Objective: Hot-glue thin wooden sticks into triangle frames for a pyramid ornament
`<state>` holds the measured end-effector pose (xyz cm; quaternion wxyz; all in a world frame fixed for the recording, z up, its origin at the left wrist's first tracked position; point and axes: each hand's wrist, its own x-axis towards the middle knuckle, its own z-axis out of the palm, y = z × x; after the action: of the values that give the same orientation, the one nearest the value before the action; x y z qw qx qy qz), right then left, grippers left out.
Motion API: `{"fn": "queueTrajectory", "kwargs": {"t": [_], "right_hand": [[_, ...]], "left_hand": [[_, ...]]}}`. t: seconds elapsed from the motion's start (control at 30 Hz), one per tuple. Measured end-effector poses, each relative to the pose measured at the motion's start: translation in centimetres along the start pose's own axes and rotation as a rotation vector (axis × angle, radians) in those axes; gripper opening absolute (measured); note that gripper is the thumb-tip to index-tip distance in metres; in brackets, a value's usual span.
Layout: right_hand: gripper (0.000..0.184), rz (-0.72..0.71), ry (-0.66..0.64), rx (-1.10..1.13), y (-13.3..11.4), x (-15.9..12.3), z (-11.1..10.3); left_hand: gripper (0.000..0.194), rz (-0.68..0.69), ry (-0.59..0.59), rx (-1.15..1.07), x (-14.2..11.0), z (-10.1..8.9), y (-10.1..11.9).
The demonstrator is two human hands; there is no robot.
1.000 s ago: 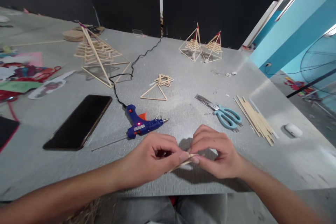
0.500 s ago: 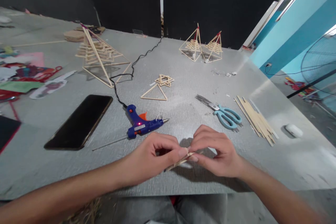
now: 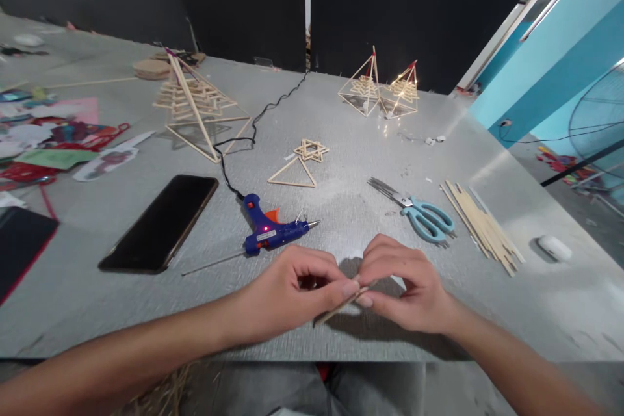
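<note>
We hold a thin, pale wooden stick piece (image 3: 336, 311) low over the grey, textured counter (image 3: 517, 312), just inside its near edge; our fingers partly hide its shape. The left hand's (image 3: 309, 286) grip is closed, thumb and fingertips pinching the piece, and the right hand's (image 3: 402, 283) grip pinches its upper end, fingertips nearly meeting. The lower end slants free toward the near edge. Just beyond our left hand lies a blue plastic glue gun (image 3: 275, 234), metal nozzle pointing right. The steel scissors with light-blue handles (image 3: 429, 218) lie near our right hand, beyond it, leaving a gap of counter between nozzle and blades. A bundle of flat, pale wooden sticks (image 3: 480, 224) sits farther right.
</note>
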<state>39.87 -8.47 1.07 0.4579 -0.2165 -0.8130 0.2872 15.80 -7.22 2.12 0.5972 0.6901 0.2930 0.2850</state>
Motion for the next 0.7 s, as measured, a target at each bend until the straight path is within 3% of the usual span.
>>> {"fn": "queueTrajectory", "kwargs": {"t": [0.17,0.5,0.63,0.7], "right_hand": [[0.008,0.034,-0.016,0.013,-0.15,-0.06,-0.02],[0.007,0.062,0.022,0.013,0.04,-0.13,-0.12],[0.034,0.185,0.055,0.096,0.03,-0.58,-0.49],[0.035,0.293,0.108,0.172,0.01,-0.70,-0.68]], "left_hand": [[0.036,0.021,-0.013,0.022,-0.19,0.02,-0.05],[0.021,-0.009,-0.049,0.152,-0.23,0.10,0.04],[0.031,-0.048,-0.040,0.128,-0.17,0.13,0.05],[0.033,-0.104,-0.010,0.085,-0.15,0.01,0.13]]}}
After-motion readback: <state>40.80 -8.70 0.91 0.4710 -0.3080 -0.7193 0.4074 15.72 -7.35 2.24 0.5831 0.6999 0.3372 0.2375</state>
